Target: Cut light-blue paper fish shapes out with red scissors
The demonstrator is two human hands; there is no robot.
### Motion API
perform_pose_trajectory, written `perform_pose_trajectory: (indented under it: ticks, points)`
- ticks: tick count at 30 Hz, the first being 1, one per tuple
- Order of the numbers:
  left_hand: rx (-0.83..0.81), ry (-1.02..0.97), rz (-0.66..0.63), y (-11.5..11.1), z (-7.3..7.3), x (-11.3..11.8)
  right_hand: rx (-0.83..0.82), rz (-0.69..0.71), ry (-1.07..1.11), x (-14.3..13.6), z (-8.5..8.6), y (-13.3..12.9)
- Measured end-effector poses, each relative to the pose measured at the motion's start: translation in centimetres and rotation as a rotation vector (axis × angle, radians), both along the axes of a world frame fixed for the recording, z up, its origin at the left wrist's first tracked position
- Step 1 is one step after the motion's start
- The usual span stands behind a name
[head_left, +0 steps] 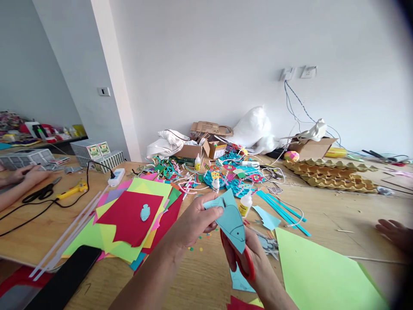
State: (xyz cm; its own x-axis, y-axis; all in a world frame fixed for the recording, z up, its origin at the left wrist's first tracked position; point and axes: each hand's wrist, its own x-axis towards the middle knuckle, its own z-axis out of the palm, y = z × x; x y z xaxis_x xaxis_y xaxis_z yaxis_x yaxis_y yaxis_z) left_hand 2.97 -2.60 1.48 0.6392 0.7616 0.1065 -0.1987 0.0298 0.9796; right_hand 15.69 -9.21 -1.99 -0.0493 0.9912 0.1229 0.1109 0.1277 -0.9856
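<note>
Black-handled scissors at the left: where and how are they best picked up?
Probably by the black handles, pinched from above on the near side. The scissors lie flat with their blades pointing away, so this keeps fingers off the metal; the black cable running close by should be avoided.

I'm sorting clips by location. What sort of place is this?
Probably a shared craft workroom: a stack of coloured paper, glue bottles and a yellow glue gun lie about the wooden table.
</note>
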Motion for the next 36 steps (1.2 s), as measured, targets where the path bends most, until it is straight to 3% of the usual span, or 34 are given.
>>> perform_pose_trajectory:
  ticks: [19,27,36]
  points:
    - [0.007,0.019,-0.093,0.2,0.0,-0.6,0.023,-0.031,0.028,-0.1,0.3,0.0]
    - [0.000,0.047,-0.097,0.4,0.2,-0.8,0.003,-0.027,0.043,-0.2,-0.9,0.1]
    - [-0.006,0.051,-0.138,1.0,-0.6,-0.9,-0.048,-0.016,0.041,-0.1,-0.6,-0.4]
